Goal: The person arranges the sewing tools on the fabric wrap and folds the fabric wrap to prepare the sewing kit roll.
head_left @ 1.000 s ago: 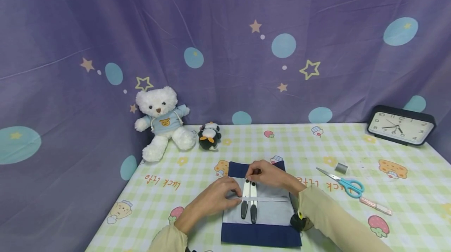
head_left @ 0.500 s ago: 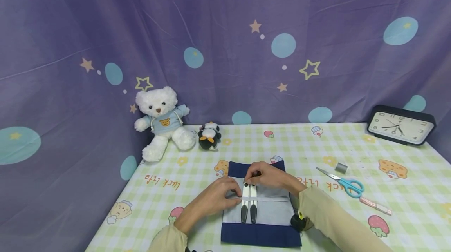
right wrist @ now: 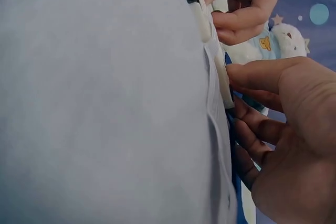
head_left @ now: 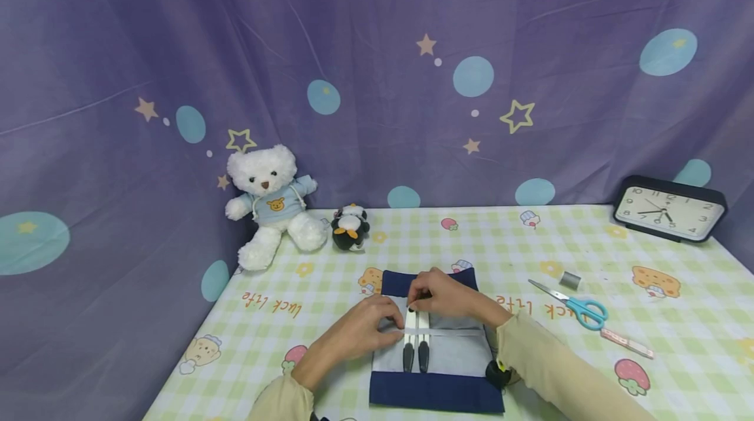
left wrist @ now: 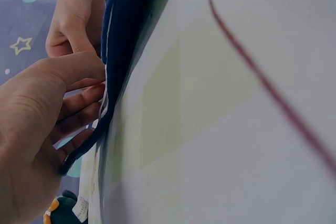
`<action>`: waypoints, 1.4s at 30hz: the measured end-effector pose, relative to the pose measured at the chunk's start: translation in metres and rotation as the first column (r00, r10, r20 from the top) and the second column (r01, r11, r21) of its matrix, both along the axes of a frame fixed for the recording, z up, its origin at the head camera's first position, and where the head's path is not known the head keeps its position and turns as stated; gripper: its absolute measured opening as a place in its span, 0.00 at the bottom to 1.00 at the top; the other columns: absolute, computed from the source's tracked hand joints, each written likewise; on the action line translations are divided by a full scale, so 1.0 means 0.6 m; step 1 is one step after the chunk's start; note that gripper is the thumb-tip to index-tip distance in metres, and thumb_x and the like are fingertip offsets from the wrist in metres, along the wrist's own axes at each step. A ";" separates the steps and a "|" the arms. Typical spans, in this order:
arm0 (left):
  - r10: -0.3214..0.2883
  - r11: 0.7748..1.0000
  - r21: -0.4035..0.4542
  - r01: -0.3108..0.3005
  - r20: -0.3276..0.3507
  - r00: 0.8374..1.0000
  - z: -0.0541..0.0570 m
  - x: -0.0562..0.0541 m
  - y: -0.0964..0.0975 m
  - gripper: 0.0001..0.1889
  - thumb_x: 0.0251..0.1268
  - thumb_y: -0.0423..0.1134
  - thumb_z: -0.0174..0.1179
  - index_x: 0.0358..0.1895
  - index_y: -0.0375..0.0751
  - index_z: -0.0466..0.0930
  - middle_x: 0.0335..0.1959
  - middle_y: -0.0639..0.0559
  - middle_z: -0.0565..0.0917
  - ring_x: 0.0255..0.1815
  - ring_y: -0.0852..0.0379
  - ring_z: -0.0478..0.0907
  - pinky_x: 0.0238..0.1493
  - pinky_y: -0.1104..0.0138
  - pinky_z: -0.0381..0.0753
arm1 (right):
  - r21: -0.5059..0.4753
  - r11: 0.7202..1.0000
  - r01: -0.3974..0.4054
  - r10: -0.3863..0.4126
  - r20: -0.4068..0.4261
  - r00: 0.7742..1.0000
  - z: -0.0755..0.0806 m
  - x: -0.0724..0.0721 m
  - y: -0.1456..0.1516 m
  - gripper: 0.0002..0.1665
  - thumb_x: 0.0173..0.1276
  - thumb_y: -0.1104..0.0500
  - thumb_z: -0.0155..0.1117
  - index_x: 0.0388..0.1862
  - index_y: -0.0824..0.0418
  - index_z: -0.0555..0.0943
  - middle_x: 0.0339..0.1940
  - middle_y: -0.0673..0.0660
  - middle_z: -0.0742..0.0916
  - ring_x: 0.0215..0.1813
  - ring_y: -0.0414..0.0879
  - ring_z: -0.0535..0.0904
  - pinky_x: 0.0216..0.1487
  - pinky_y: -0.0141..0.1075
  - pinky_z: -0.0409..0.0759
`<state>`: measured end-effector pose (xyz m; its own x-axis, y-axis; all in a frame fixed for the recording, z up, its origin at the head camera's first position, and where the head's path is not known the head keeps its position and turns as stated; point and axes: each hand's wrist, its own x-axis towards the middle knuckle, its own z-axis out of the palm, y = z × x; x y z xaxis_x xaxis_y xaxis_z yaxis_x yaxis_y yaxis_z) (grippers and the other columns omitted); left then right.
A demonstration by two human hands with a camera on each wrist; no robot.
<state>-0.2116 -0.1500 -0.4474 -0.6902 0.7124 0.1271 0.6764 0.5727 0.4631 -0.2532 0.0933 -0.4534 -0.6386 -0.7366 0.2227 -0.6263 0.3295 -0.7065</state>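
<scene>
An unrolled navy cloth pouch (head_left: 436,391) with a pale grey lining lies before me. Two slim white tools with black ends (head_left: 423,357) rest side by side on it, under a thin pale elastic strap (head_left: 456,332). My left hand (head_left: 365,326) is at their left, thumb and index fingertips together at the strap's left part. Over the tools' far ends is my right hand (head_left: 444,293), fingers curled, covering the right tool's tip. In the right wrist view its thumb and fingers pinch the white end of a tool (right wrist: 223,80). The tools' exact kind does not show.
Right of the pouch lie blue-handled scissors (head_left: 583,313), a grey spool (head_left: 570,280) and a pink-and-white strip-like item (head_left: 627,344). A black clock (head_left: 671,208) stands at the back right. A white teddy bear (head_left: 273,201) and a penguin toy (head_left: 350,228) sit at the back left.
The left tool has slid toward me, so the two black ends now line up. My right hand has moved slightly toward me over the tool tips. My left hand has stayed put.
</scene>
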 end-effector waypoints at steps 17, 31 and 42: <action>-0.002 1.000 0.002 0.002 0.006 1.000 0.003 0.001 0.000 0.04 0.65 0.37 0.71 0.40 0.52 0.87 0.42 0.66 0.81 0.47 0.65 0.76 0.53 0.66 0.76 | -0.002 1.000 0.029 -0.028 0.062 0.998 0.008 0.008 -0.003 0.09 0.75 0.68 0.64 0.37 0.59 0.88 0.37 0.48 0.85 0.37 0.39 0.78 0.38 0.35 0.79; 0.006 1.000 -0.010 -0.005 0.010 1.000 0.001 0.001 0.000 0.03 0.67 0.39 0.70 0.40 0.52 0.87 0.41 0.66 0.80 0.45 0.66 0.75 0.51 0.66 0.76 | -0.012 0.998 0.064 -0.064 0.030 0.998 0.019 0.018 0.012 0.08 0.77 0.64 0.63 0.44 0.63 0.89 0.40 0.50 0.86 0.40 0.40 0.79 0.39 0.36 0.80; 0.050 0.999 0.017 -0.049 -0.062 0.997 0.007 0.008 -0.020 0.04 0.64 0.42 0.72 0.38 0.52 0.87 0.40 0.66 0.80 0.47 0.63 0.76 0.55 0.62 0.76 | -0.070 0.983 0.170 -0.171 -0.005 0.985 0.034 0.028 0.059 0.10 0.78 0.61 0.62 0.45 0.64 0.89 0.39 0.54 0.86 0.35 0.40 0.76 0.37 0.36 0.78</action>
<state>-0.2069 -0.1620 -0.4433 -0.7149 0.6751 0.1821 0.6753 0.5991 0.4301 -0.2364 0.1289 -0.4327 -0.7507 -0.5998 0.2770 -0.5732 0.3828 -0.7245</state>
